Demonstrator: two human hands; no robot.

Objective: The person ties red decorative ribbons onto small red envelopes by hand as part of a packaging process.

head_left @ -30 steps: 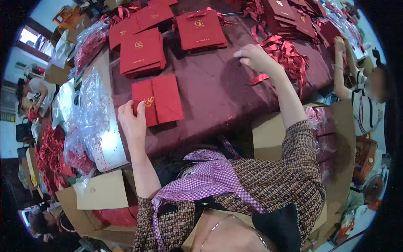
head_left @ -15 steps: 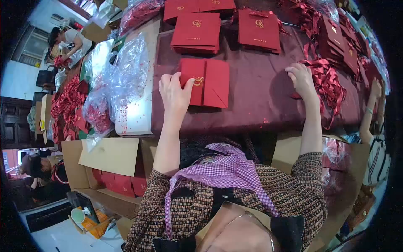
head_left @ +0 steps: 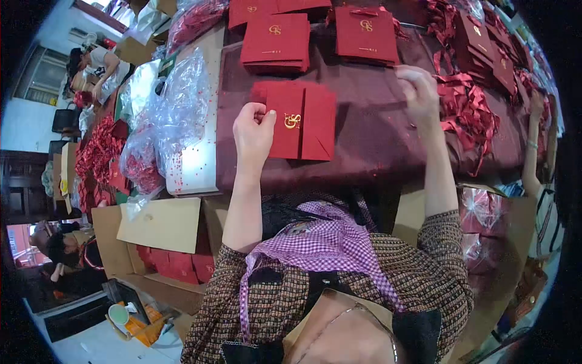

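Observation:
A red folded card [head_left: 303, 121] with a gold monogram lies on the maroon tablecloth [head_left: 370, 139] in front of me. My left hand [head_left: 253, 128] grips its left edge, thumb on top. My right hand [head_left: 418, 88] is raised just above the cloth beside a pile of red ribbons [head_left: 470, 109]. Its fingers are pinched on what looks like a thin red ribbon strand from that pile.
Stacks of red cards [head_left: 276, 39] [head_left: 367, 33] sit farther back, with more at the right [head_left: 494, 57]. Clear plastic bags [head_left: 173, 112] lie at the table's left end. Open cardboard boxes [head_left: 160, 227] stand below the table. Another person's arm [head_left: 533, 139] reaches in at right; other people sit at left.
My right hand has lifted off the ribbon pile and drawn back with its fingers pinched. My left hand has shifted the red card slightly and keeps hold of it.

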